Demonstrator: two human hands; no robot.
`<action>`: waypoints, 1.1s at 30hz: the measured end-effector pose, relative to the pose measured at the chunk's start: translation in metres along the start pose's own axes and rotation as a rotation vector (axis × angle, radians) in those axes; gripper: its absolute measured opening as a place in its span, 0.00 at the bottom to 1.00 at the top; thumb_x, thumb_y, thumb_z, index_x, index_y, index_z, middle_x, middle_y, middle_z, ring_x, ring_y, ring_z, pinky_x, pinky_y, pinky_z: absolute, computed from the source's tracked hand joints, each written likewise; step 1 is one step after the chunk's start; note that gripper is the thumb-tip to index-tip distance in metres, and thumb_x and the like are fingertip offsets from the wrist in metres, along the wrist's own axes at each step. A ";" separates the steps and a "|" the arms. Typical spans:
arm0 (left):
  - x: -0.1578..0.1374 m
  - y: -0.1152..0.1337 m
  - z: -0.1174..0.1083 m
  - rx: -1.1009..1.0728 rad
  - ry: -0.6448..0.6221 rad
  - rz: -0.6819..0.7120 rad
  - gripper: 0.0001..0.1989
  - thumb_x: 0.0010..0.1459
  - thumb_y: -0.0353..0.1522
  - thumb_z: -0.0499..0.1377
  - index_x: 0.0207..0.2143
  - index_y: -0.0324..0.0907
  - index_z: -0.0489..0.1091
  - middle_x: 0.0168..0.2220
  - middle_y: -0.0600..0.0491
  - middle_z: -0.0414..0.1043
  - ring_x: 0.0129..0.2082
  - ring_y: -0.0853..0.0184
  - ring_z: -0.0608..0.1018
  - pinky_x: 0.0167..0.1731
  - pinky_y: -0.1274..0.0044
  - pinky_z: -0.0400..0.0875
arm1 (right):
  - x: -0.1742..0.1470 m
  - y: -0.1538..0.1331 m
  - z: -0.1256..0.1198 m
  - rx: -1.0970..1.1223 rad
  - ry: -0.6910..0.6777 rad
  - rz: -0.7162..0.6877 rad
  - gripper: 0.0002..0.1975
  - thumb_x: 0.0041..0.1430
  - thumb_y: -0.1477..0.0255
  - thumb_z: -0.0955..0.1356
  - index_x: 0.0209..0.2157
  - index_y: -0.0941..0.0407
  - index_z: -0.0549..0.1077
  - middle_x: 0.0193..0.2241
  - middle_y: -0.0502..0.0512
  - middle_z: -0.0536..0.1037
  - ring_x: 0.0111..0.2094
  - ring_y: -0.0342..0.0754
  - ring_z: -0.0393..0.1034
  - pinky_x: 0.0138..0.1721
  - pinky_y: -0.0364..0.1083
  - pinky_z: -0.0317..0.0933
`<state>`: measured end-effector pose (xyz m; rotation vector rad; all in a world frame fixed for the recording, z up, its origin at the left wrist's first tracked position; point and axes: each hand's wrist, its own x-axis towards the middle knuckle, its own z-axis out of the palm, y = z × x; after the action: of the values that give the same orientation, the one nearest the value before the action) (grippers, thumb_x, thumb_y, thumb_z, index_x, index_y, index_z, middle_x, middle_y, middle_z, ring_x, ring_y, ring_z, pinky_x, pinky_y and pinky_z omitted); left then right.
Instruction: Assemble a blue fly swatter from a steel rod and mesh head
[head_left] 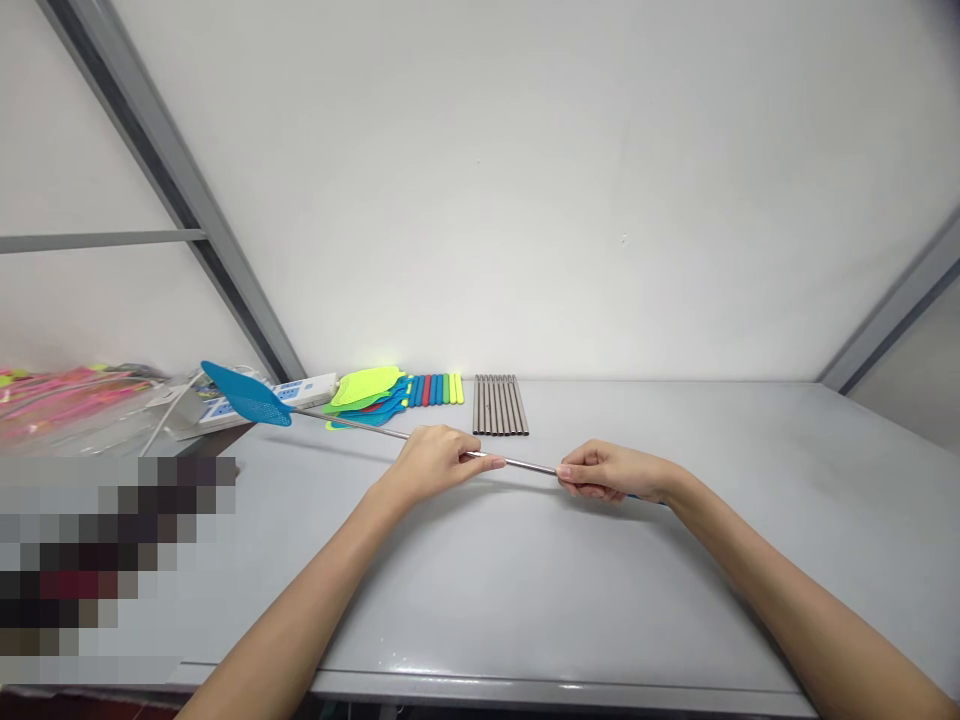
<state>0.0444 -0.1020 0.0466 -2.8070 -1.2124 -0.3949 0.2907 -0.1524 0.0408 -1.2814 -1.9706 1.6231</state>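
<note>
Both hands hold one long fly swatter [251, 396] above the table, its blue perforated paddle out at the left and a thin metal rod running to the right. My left hand [442, 460] is closed round the middle of the rod. Further right, my right hand [611, 472] pinches the rod near its other end; a bit of blue handle shows under the wrist, the rest being hidden by the hand. Behind them lie a row of metal tubes [501, 406], a row of coloured handles [437, 390] and a stack of yellow, green and blue swatter paddles [367, 392].
The grey table [525, 590] meets a white wall at the back. A white power strip [304, 388] rests at the back left, near plastic bags [67, 410] with pink items. Metal frame posts stand at both sides. A blurred patch covers the lower left.
</note>
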 end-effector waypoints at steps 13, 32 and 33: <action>-0.002 0.009 0.004 -0.003 0.054 -0.030 0.26 0.51 0.50 0.42 0.16 0.40 0.61 0.18 0.54 0.64 0.21 0.71 0.65 0.20 0.80 0.45 | 0.002 0.004 0.001 0.007 0.020 0.037 0.19 0.50 0.56 0.60 0.21 0.59 0.61 0.18 0.46 0.56 0.16 0.35 0.44 0.16 0.38 0.39; -0.011 0.059 0.027 0.059 -0.008 0.213 0.14 0.58 0.36 0.41 0.25 0.41 0.59 0.23 0.54 0.65 0.23 0.70 0.67 0.21 0.77 0.52 | 0.012 0.003 0.020 0.090 -0.036 -0.028 0.16 0.51 0.61 0.61 0.24 0.61 0.67 0.16 0.45 0.56 0.14 0.34 0.45 0.13 0.38 0.39; -0.011 0.058 0.026 0.060 -0.009 0.209 0.15 0.58 0.36 0.41 0.24 0.41 0.59 0.23 0.54 0.64 0.22 0.70 0.67 0.21 0.77 0.51 | 0.012 0.002 0.020 0.087 -0.034 -0.028 0.16 0.51 0.61 0.61 0.23 0.60 0.66 0.15 0.45 0.56 0.14 0.34 0.45 0.13 0.38 0.39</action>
<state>0.0848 -0.1462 0.0209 -2.8482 -0.9026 -0.3259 0.2712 -0.1557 0.0284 -1.1963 -1.9062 1.7075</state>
